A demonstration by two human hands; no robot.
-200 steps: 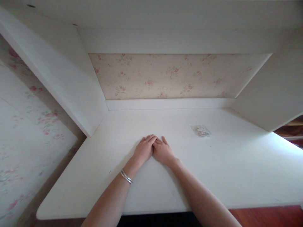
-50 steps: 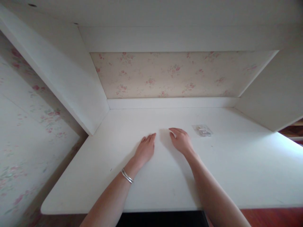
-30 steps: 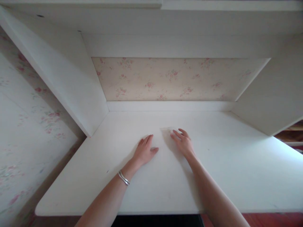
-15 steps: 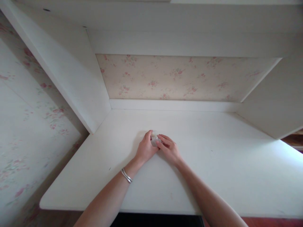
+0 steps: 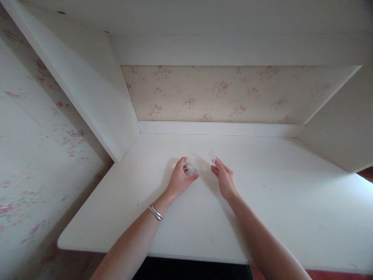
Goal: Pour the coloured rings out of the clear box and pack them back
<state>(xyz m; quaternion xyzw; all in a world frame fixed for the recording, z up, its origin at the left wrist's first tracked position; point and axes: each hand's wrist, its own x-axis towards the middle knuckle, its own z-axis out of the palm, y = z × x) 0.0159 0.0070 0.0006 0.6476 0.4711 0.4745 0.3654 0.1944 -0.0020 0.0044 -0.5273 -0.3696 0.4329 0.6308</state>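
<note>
My left hand (image 5: 179,181) is curled round a small clear plastic container (image 5: 191,168), thumb on the near side and fingers on the far side. Something pale and yellowish shows inside it, too small to name. To the right, my right hand (image 5: 225,181) pinches a thin clear plastic lid (image 5: 211,155) between thumb and fingers. A gap separates the two clear pieces. A silver bracelet (image 5: 156,212) circles my left wrist.
Under both hands is a white desk top (image 5: 276,217). White side panels stand at the left (image 5: 96,85) and right (image 5: 340,128), with a shelf board (image 5: 233,46) above. Floral wallpaper (image 5: 204,93) covers the back wall.
My right hand has moved away to the right, taking the clear lid off the container. My left hand keeps hold of the container in nearly the same place. The view has shifted slightly.
</note>
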